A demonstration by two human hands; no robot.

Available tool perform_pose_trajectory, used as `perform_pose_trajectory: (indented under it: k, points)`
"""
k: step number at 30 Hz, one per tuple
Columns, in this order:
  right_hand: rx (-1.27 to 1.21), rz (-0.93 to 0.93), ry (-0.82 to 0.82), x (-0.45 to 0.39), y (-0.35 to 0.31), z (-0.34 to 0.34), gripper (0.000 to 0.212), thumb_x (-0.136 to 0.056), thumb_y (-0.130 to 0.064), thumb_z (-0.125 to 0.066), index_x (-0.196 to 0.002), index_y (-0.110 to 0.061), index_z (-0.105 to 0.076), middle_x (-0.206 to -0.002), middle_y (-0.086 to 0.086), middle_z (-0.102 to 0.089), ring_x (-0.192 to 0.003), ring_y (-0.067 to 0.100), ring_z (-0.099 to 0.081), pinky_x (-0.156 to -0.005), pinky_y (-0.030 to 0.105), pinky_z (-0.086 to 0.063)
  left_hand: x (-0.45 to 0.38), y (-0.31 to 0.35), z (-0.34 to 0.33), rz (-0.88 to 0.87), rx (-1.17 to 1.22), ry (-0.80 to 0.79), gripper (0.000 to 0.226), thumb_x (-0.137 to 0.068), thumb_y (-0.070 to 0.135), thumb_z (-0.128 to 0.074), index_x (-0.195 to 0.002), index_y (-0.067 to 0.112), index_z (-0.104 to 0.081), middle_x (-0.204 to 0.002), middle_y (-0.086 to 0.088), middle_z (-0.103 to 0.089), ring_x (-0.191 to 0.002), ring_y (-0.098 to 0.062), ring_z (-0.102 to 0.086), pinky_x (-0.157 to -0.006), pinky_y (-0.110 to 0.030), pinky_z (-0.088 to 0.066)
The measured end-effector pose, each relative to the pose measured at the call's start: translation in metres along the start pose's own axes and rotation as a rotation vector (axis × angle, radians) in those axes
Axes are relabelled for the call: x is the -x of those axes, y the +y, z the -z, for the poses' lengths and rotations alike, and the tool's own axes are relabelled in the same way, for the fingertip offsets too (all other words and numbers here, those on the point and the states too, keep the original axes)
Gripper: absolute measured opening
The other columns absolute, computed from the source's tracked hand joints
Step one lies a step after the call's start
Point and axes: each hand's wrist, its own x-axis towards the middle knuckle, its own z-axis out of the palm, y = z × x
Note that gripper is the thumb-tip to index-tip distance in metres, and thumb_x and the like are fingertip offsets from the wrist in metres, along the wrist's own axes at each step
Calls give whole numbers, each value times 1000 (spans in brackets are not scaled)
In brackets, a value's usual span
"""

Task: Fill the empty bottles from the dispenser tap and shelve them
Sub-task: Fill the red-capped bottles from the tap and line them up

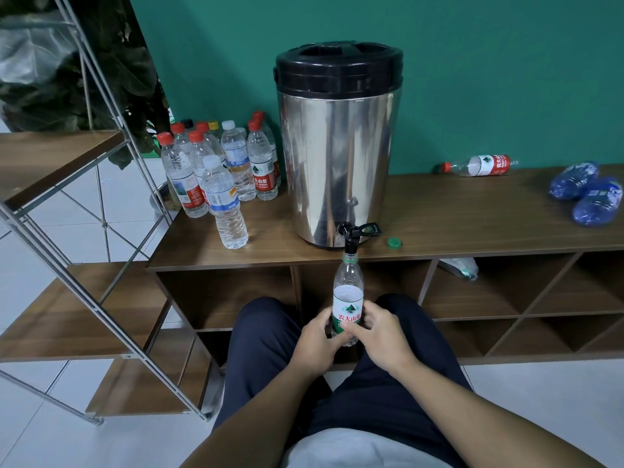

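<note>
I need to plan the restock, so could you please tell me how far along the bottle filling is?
Done: a cluster of capped bottles stands left of the dispenser. In hand: both hands, left and right, hold an uncapped bottle under the tap; its green cap lies nearby. Left: one red-capped bottle and two blue ones lying down, plus shelving.

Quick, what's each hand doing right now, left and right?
Left hand: grips the lower part of the bottle under the dispenser tap.
Right hand: grips the same bottle from the other side.
</note>
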Motion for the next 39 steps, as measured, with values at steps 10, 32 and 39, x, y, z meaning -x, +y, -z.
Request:
perform_pose_trajectory:
  k: [10, 32, 39]
  points:
    - [10, 7, 4, 0, 1, 0, 42, -94, -12, -86, -130, -27, -74, -115, -9, -83, -106, 13, -81, -88, 46, -69, 2, 1, 1, 1, 4, -6, 37, -99, 32, -85, -133, 38, -71, -122, 14, -81, -114, -10, -76, -105, -45, -62]
    - [33, 3, 10, 1, -2, 0, 40, -93, -13, -87, -130, -24, -75, -112, -11, -84, -103, 11, -81, -87, 43, -69, 2, 3, 1, -2, 18, -17, 42, -99, 32, -84, -138, 39, -70, -128, 16, -80, -120, -8, -75, -110, -47, -60]
    - [31, 5, 9, 3, -5, 0, 40, -93, -14, -87, -129, -27, -75, -112, -12, -83, -102, 10, -81, -86, 43, -69, 2, 3, 1, -8, 20, -15, 42, -99, 31, -83, -139, 38, -70, -128, 15, -80, -121, -9, -75, -110, -47, -60]
